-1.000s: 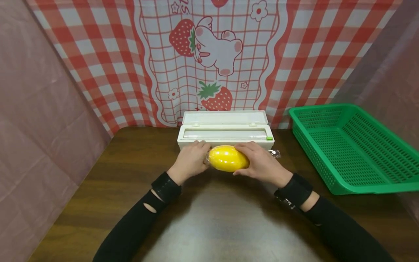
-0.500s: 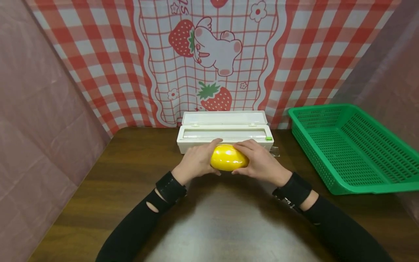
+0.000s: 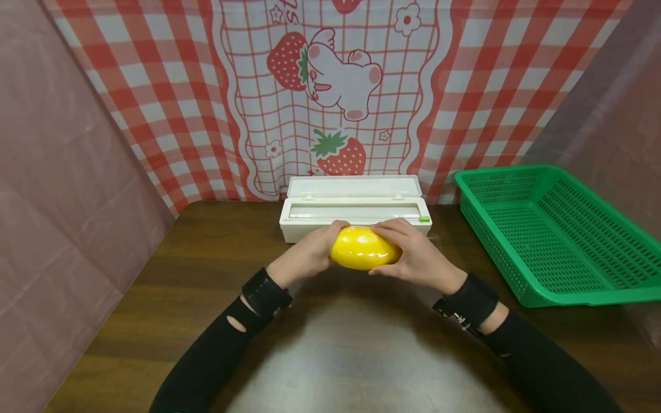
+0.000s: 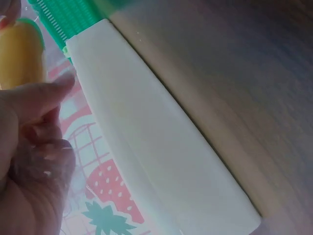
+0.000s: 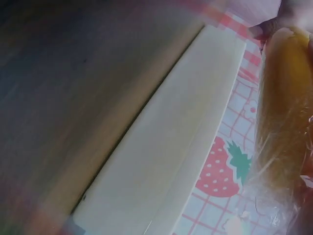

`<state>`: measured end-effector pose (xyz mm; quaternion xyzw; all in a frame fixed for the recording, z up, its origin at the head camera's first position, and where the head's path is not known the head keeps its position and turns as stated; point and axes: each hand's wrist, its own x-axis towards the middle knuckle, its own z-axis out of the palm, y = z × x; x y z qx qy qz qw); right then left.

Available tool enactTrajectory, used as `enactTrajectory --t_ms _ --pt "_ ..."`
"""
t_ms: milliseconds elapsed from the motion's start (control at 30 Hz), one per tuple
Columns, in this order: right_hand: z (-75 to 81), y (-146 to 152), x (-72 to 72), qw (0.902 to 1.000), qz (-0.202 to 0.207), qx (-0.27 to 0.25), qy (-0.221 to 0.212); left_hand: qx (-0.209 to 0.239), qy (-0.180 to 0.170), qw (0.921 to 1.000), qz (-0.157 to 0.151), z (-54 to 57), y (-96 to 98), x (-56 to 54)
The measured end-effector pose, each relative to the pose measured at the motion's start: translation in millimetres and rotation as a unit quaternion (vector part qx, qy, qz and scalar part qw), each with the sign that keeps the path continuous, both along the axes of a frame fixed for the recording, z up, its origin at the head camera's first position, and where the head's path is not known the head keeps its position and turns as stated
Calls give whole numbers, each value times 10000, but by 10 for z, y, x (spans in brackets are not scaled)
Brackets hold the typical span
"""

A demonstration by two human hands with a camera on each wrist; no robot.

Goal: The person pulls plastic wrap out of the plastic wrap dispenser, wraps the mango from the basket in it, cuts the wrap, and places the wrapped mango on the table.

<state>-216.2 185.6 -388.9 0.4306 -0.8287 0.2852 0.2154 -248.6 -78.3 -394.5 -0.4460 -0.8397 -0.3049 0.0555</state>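
Observation:
A glossy yellow oval fruit (image 3: 364, 248) is held up between both hands, in front of a white cling film dispenser (image 3: 304, 232). Clear cling film (image 5: 274, 161) covers it and hangs in wrinkles in the right wrist view. My right hand (image 3: 420, 255) grips the fruit's right end, thumb below and fingers above. At its left end my left hand (image 3: 308, 252) has curled fingers with shiny film across them, bunching the film close against the fruit. In the left wrist view the fruit (image 4: 22, 54) shows a green edge. The dispenser's lid (image 3: 356, 186) stands raised; a green slider (image 3: 424, 219) sits at its right.
A green plastic basket (image 3: 532, 287) stands on the right of the brown wooden table (image 3: 206, 258). Behind the dispenser hangs a red-and-white checked cloth (image 3: 175, 86) with strawberries. Pinkish cloth (image 3: 62, 172) hangs along the left side.
My left hand opened around the fruit's left end, then drew back slightly left with its fingers closing in. The film tail at the right has dropped mostly out of sight behind the right hand.

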Motion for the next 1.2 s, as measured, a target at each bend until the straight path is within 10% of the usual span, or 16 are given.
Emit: enactTrajectory --t_ms 467,800,1200 --pt "80 13 48 9978 74 -502 -436 768 -852 9934 38 25 -8 42" --pt "93 25 9 9981 -54 -500 -353 941 -2043 9744 52 77 -12 88" --pt "94 -57 17 9960 -366 -789 -223 3905 -2484 8837 -694 4 211 69"
